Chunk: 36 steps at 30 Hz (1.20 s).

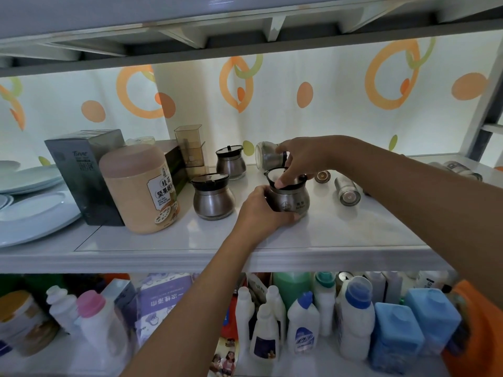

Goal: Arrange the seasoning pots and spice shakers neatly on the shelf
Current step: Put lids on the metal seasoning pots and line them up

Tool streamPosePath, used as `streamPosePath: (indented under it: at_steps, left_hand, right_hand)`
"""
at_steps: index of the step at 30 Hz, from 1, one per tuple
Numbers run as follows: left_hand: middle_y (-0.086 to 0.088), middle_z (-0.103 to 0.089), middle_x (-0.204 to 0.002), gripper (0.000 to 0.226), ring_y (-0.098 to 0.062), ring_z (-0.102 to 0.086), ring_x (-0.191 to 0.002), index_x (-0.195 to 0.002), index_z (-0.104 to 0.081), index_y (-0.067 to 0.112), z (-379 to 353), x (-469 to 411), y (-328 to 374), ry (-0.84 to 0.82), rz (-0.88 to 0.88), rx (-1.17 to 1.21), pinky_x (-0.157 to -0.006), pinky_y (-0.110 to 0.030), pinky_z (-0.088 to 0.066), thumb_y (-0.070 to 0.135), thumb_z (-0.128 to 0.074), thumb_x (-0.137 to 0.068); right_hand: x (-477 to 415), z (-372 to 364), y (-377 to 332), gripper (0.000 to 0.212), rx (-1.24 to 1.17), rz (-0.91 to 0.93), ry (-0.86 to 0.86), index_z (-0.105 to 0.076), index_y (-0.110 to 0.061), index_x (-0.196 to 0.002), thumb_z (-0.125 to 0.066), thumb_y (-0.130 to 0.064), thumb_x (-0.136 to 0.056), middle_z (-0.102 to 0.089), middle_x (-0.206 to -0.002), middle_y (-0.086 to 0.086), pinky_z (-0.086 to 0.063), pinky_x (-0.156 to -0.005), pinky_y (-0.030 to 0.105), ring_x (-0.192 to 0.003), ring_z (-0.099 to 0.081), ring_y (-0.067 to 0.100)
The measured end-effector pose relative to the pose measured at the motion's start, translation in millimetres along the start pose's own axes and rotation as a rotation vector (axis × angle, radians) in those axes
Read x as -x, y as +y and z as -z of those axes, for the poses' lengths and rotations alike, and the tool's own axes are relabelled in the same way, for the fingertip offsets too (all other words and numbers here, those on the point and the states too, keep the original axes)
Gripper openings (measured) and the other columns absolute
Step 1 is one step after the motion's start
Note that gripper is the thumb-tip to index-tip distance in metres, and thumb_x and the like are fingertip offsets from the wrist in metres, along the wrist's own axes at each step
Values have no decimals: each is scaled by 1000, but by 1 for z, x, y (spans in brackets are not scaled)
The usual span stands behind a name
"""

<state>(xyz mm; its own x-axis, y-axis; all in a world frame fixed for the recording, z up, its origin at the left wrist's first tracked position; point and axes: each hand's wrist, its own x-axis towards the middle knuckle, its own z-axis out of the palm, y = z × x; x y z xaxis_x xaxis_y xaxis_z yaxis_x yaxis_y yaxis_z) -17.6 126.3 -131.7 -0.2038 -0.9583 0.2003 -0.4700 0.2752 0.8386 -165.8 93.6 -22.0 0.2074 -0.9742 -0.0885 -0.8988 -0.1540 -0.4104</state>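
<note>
**Both hands on one pot, mid-shelf**

The left hand (261, 210) curls round the pot (292, 204); the right hand (304, 159) pinches its rim. Two more pots (213, 197) stand left, shakers (347, 191) lie right. Bare shelf (340, 235) reaches the front edge.

1. One view only, head-worn and wide-angle; straight edges bow near the frame borders.
2. Stands close in front of the shelf (340, 235) and faces forward and slightly down, over its front edge toward the patterned backing (326, 104).
3. The top of frame catches the upper shelf (245, 31) from below; the bottom looks into the lower shelf (68, 357).
</note>
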Motion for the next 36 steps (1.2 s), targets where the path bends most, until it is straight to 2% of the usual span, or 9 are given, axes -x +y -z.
streamPosePath:
  at_steps: [8, 11, 15, 18, 20, 21, 29, 32, 36]
  left_hand:
    - [9, -59, -116, 70, -8, -58, -100, -117, -46, 28, 0, 1, 4, -21, -3, 7, -77, -21, -49, 36, -87, -61]
    - [9, -60, -115, 65, -8, -60, -101, -112, -45, 29, 1, 1, 5, -62, 37, 56, -88, -32, -54, 39, -85, -62]
    - [5, -59, -122, 55, -12, -59, -102, -125, -47, 19, 7, 0, 14, -102, 120, 97, -86, -36, -54, 38, -70, -78]
    - [2, -51, -133, 56, -11, -48, -110, -142, -37, 17, 15, 5, 33, 22, 98, 90, -89, -28, -42, 25, -58, -91]
    - [1, -46, -143, 56, -12, -46, -125, -145, -36, 19, 21, 11, 48, 134, -22, 5, -100, -28, -39, 20, -54, -92]
    - [1, -45, -145, 56, -13, -45, -130, -145, -37, 20, 25, 13, 55, 174, -82, -35, -104, -28, -37, 19, -54, -92]
    - [-4, -58, -135, 47, -21, -54, -123, -134, -53, 10, 63, -67, 104, 50, -150, -349, -98, -27, -40, 16, -59, -88]
    - [-8, -62, -121, 29, -28, -56, -118, -115, -60, 7, 69, -113, 111, -2, -217, -586, -95, -33, -44, 10, -60, -87]
    - [-7, -56, -134, 52, -26, -52, -123, -132, -52, 10, 68, -179, 103, -97, -144, -830, -100, -35, -44, 17, -66, -83]
  right_hand:
    - [2, -1, 3, 87, -66, 14, 14, -35, -23, -146, -83, -34, -73, -52, -126, 2, -57, -80, 33, -103, -60, 19]
    - [6, -2, 6, 83, -112, 27, 20, -35, -23, -146, -80, -34, -77, -53, -124, 0, -50, -64, 25, -86, -58, 10]
    - [11, -2, 15, 66, -206, 71, 46, -37, -18, -143, -69, -36, -89, -59, -110, -9, -40, -49, 9, -78, -55, -2]
    - [11, -1, 20, 66, -283, 78, 145, -45, -19, -140, -67, -50, -86, -64, -121, -4, -51, -76, 23, -100, -62, 9]
    - [9, 2, 23, 56, -390, 52, 196, -52, -19, -132, -66, -48, -87, -65, -123, 4, -51, -98, 41, -112, -62, 21]
    - [8, 4, 24, 51, -462, 42, 207, -53, -18, -129, -65, -46, -88, -66, -121, 5, -50, -100, 44, -111, -63, 22]
    - [-20, 22, 37, 37, -859, 37, 215, -60, -11, -111, -63, -42, -92, -61, -106, 12, -50, -94, 41, -93, -60, 24]
    - [-44, 30, 42, 47, -935, -10, 182, -56, -5, -121, -62, -41, -92, -57, -108, 17, -49, -94, 43, -94, -57, 29]
    - [-80, 36, 50, 57, -930, -106, 165, -45, -2, -130, -57, -45, -94, -53, -118, 23, -51, -94, 46, -100, -57, 36]
